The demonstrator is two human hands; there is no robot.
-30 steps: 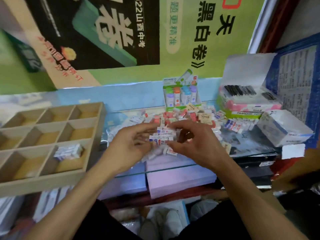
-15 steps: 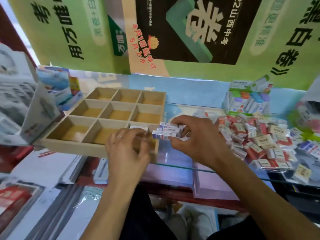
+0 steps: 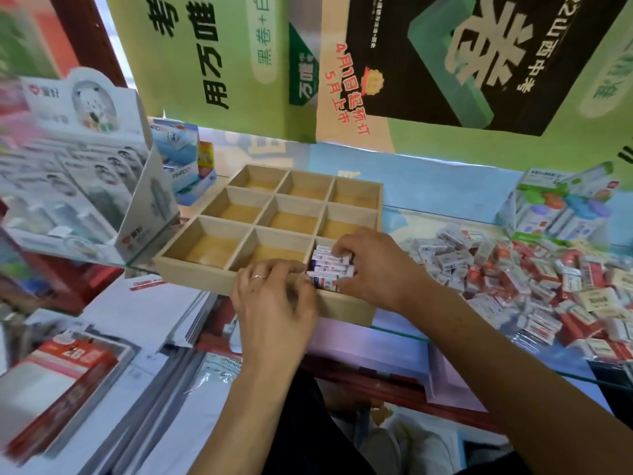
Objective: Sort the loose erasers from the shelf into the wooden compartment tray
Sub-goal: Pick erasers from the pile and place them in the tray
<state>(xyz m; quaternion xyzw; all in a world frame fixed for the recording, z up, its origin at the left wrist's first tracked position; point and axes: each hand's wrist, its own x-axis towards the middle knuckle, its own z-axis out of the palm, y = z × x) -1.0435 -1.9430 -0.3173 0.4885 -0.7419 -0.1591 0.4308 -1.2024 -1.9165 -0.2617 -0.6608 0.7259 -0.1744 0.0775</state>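
A wooden compartment tray (image 3: 219,275) with nine squares sits on the glass shelf. In its near right compartment lies a stack of white, blue and red wrapped erasers (image 3: 330,268). My right hand (image 3: 373,265) grips the stack from the right side, fingers curled over its top. My left hand (image 3: 274,296) pinches the stack's left end over the tray's front wall. The other compartments show bare wood. A big heap of loose erasers (image 3: 534,279) lies on the glass to the right.
A white display box (image 3: 82,173) stands left of the tray. A green box of correction tapes (image 3: 561,204) stands at the back right. Papers and packets (image 3: 102,354) lie on the lower level in front. Posters hang behind.
Both hands carried the eraser stack left from the heap to the tray and lowered it into the near right compartment. The view swung left with them.
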